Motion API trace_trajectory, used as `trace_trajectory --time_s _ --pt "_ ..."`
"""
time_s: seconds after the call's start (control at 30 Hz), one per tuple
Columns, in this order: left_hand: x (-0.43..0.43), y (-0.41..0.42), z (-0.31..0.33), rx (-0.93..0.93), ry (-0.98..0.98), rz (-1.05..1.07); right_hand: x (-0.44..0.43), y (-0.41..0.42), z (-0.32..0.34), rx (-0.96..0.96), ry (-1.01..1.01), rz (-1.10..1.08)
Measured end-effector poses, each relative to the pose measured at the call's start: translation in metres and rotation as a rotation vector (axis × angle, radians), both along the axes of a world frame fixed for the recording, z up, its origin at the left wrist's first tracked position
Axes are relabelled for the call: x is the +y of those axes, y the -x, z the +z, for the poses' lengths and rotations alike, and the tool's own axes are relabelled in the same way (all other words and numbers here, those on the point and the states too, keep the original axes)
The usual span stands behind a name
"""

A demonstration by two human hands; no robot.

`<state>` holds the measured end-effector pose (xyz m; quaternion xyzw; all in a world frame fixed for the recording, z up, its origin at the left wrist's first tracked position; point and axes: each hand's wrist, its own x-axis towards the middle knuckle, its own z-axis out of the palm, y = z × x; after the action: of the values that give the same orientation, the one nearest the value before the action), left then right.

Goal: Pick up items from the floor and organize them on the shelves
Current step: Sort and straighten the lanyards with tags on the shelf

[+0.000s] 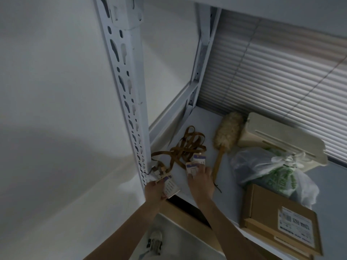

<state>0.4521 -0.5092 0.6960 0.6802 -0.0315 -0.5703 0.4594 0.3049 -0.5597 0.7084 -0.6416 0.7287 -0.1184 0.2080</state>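
White shelf (199, 126), tangle of brown tagged straps (185, 147) by its left front corner, duster (228, 132) lying mid-shelf with handle toward the front edge, cream bin (277, 139) at the back right, plastic bag (270, 167) just before it, cardboard box (277, 218) on the front edge

The white shipping label (296, 225) on the cardboard box (262, 199) carries one bold line, seen upside down. It seems to read "5525" beside four letters that cannot be made out for certain. A square code sits at one corner of the label, and its fine print is blurred. The plastic bag (277, 177) bears green lettering, illegible. The paper tags (195, 166) on the brown strap (187, 147) show purple headers and small printed lines, too blurred to read.
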Motion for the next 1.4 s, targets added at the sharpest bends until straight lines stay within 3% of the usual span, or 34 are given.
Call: trace_trajectory --time_s 0.17,0.27,0.4,0.47,0.53,0.63,0.73,0.83,0.9,0.97,1.07,1.17,1.23,1.4 --pt "-0.002 -0.009 -0.002 -0.058 0.048 -0.052 -0.011 0.005 -0.006 0.018 -0.102 0.007" --pt "-0.005 -0.009 0.006 0.06 0.109 -0.054 -0.025 0.011 -0.009 -0.072 -0.141 -0.02" --pt "-0.01 -0.002 0.024 0.283 0.182 0.006 -0.041 0.018 0.011 -0.583 -0.173 -0.11" --pt "-0.013 0.0 0.026 0.272 0.197 0.016 -0.046 0.014 0.02 -0.886 -0.31 -0.259" --pt "-0.017 0.002 0.03 0.27 0.205 -0.016 -0.039 0.003 0.027 -1.035 -0.473 -0.284" --pt "-0.024 0.005 0.032 0.272 0.211 -0.107 -0.024 -0.003 0.024 -0.902 -0.532 -0.153" --pt "-0.026 0.007 0.037 0.213 0.254 -0.188 -0.016 -0.007 0.026 -0.66 -0.405 0.072" --pt "-0.022 0.005 0.034 0.243 0.261 -0.129 -0.02 -0.007 0.029 -0.406 -0.382 0.308" --pt "-0.022 0.002 0.033 0.237 0.231 -0.047 -0.029 -0.001 0.026 -0.462 -0.373 0.195" --pt "-0.023 -0.001 0.031 0.292 0.215 0.004 -0.038 0.01 0.022 -0.492 -0.234 -0.008" --pt "-0.021 -0.003 0.036 0.293 0.209 -0.015 -0.046 0.018 0.011 -0.157 -0.173 -0.169" --pt "-0.021 -0.003 0.039 0.278 0.21 -0.08 -0.046 0.009 0.009 0.058 -0.216 -0.104" --pt "-0.022 -0.006 0.041 0.303 0.212 -0.103 -0.048 0.006 0.008 0.04 -0.186 -0.085" --pt "-0.029 -0.006 0.054 0.354 0.199 -0.199 -0.048 0.027 0.038 -0.248 -0.063 -0.199"
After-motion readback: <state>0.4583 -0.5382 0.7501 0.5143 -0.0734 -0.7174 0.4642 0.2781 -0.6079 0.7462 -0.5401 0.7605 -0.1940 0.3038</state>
